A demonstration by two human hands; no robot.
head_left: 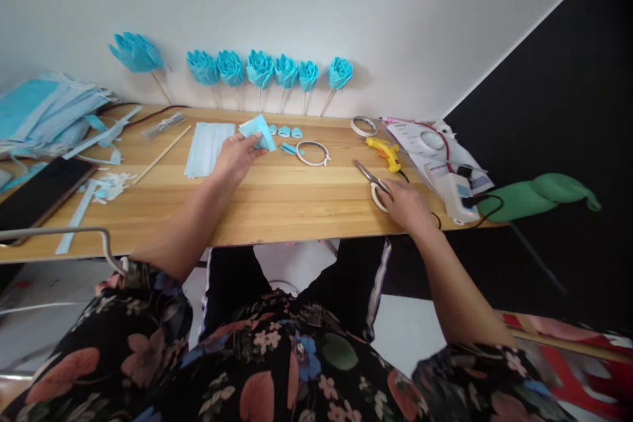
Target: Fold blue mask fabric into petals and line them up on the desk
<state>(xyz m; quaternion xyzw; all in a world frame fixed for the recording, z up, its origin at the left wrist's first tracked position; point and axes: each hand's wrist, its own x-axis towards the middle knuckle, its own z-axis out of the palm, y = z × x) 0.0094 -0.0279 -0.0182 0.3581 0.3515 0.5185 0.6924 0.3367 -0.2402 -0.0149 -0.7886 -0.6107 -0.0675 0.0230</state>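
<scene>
Between thumb and fingers, my left hand [237, 155] pinches a folded piece of light-blue mask fabric [258, 132] just above the table. Beside that hand lies a flat, pleated blue face mask [211, 145]. My right hand [408, 204] is closed around the handles of a pair of scissors [368, 173], whose blades point away and to the left. Small cut blue pieces [283, 132] sit in a row beyond the left hand. Close to them are a thin roll of white tape [313, 153] and a small blue strip [288, 148].
Several blue fabric flowers [260, 69] on sticks lean against the wall. A yellow glue gun [384, 153], another tape roll [363, 126] and a power strip [459, 198] stand at right. A mask pile [54, 112], phone [47, 191], stick [162, 154] and scraps [109, 187] occupy the left.
</scene>
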